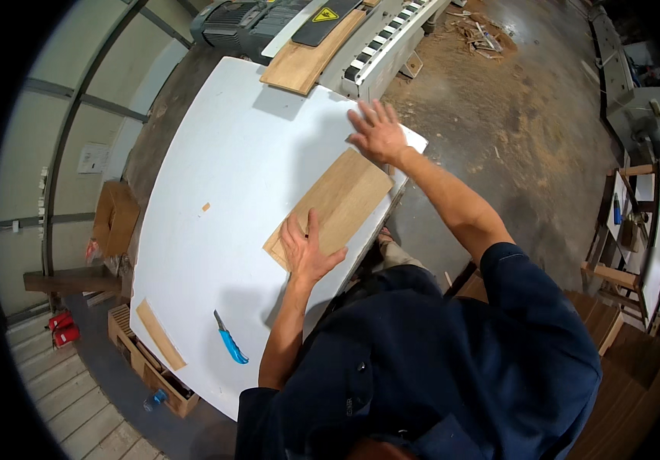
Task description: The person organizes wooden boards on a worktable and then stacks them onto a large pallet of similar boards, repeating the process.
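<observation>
A light wood-grain board [345,192] lies flat on the white tabletop [215,161], near its right edge. My left hand [307,249] rests on the board's near left end with the fingers spread. Past the board's far end, my right hand [378,132] is open with its fingers apart, over the table's far right corner; whether it touches the surface I cannot tell. A utility knife with a blue handle [230,343] lies on the table to the left of my left forearm, its blade out.
At the table's far end, another wood-grain plank [303,65] sits on a machine with a roller conveyor [391,34] and a motor [230,27]. A narrow wood strip [160,335] and a small wood chip [206,207] lie on the table. Sawdust and scraps [487,38] cover the floor.
</observation>
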Motion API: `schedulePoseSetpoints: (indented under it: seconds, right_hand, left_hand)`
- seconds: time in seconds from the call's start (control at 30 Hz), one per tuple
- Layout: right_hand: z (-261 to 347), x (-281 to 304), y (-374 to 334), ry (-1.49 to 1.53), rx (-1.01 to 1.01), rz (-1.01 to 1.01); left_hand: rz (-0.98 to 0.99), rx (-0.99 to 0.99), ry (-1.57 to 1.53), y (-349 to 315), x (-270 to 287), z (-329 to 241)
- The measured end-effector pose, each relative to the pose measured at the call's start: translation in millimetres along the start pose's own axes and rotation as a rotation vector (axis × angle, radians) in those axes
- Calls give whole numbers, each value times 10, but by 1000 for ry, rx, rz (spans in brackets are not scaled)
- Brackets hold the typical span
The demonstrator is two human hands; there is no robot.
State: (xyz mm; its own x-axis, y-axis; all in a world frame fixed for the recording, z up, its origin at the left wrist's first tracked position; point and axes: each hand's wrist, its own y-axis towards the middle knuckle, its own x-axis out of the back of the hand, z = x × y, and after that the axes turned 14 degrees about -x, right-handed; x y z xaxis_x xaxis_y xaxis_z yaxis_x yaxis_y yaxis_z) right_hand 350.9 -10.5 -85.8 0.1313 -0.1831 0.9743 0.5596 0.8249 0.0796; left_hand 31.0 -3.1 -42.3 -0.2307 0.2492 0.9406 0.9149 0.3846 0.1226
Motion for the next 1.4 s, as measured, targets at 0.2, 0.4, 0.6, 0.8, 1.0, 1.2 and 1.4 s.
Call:
schedulePoseSetpoints:
  seconds: [0.2, 0.4, 0.6, 0.8, 1.0, 1.2, 1.4]
  right_hand:
    - [-212, -116, -251, 363, -222, -298]
    - [-110, -66, -381, 436, -252, -397]
    - [-96, -71, -361, 510, -240, -433]
    - [-185, -139, -350, 619, -257, -458]
    - [698, 530, -718, 766, 126, -301]
    - [1125, 39, -695, 148, 386, 37]
    - [402, 34, -24, 141, -23, 74]
  left_hand:
    - [28, 6, 3, 232, 95, 162]
    - [-266, -45, 119, 1901, 465, 772]
    - [141, 181, 41, 2806, 732, 1256]
    - [35, 133, 70, 1746, 646, 1139]
    - [42, 13, 26, 514, 425, 284]
    - [79, -74, 66, 217, 148, 87]
    - [42, -72, 6, 241, 138, 54]
